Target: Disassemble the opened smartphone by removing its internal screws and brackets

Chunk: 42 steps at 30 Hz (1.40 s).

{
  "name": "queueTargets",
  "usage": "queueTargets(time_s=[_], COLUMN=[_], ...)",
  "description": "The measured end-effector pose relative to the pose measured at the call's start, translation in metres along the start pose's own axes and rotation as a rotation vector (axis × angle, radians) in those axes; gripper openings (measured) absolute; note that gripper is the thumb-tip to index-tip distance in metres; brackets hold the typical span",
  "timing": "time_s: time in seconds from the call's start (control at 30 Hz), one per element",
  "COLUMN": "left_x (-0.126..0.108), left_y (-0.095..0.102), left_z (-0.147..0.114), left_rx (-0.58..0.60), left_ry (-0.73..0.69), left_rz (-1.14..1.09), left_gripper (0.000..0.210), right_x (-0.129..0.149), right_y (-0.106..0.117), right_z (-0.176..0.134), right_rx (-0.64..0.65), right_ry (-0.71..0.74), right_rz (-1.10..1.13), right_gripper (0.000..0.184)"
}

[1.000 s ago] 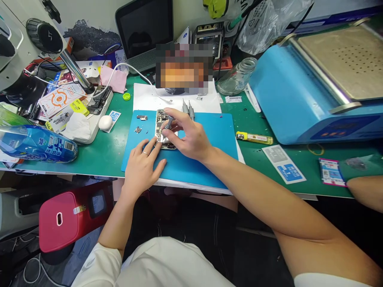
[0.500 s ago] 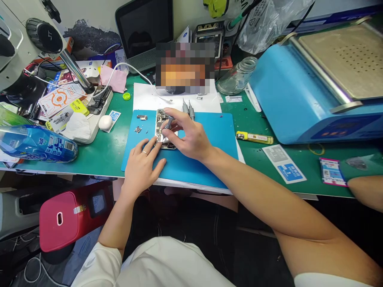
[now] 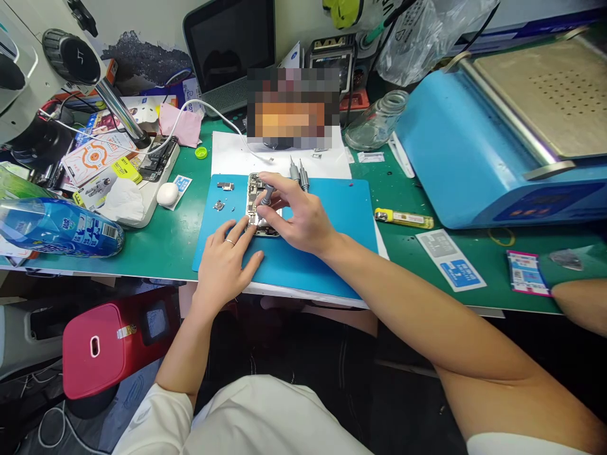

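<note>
An opened phone [image 3: 253,196] with its inner board exposed lies on a blue mat [image 3: 332,253]. My right hand [image 3: 301,218] grips a grey screwdriver [image 3: 267,194] between thumb and fingers, upright over the phone; its tip is too small to make out. At the phone's lower left edge, my left hand [image 3: 227,259] rests with fingers spread, the fingertips touching the frame. Two more grey screwdrivers [image 3: 298,174] lie just beyond my right hand. Small loose phone parts [image 3: 219,205] sit on the mat left of the phone.
A blue machine [image 3: 441,151] stands at the right, near a yellow cutter [image 3: 403,218] and a glass jar [image 3: 374,120]. On the left are a blue bottle [image 3: 61,227], a microscope stand [image 3: 123,114] and a white case [image 3: 167,194]. Another person's arm [image 3: 581,303] shows at the right edge.
</note>
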<state>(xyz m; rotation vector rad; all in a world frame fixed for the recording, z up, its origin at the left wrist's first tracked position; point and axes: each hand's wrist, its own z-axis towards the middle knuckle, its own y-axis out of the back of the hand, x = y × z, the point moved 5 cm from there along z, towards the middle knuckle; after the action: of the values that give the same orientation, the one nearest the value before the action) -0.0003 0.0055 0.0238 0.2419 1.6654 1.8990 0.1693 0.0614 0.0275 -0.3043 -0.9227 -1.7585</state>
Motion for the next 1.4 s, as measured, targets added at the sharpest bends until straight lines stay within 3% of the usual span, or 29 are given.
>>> queueTargets(time_s=[0.9, 1.4], left_x=[-0.0001, -0.0009], left_y=[-0.0017, -0.0037], left_z=[-0.0003, -0.0019], left_rx=[-0.029, -0.051], left_ry=[-0.006, -0.011], left_rz=[0.011, 0.02], left_gripper=[0.051, 0.051], right_x=[0.0053, 0.0004], right_y=[0.0015, 0.0], right_z=[0.0018, 0.0001], right_rx=[-0.041, -0.007], right_ry=[0.089, 0.029], right_rz=[0.011, 0.009], right_gripper=[0.05, 0.048])
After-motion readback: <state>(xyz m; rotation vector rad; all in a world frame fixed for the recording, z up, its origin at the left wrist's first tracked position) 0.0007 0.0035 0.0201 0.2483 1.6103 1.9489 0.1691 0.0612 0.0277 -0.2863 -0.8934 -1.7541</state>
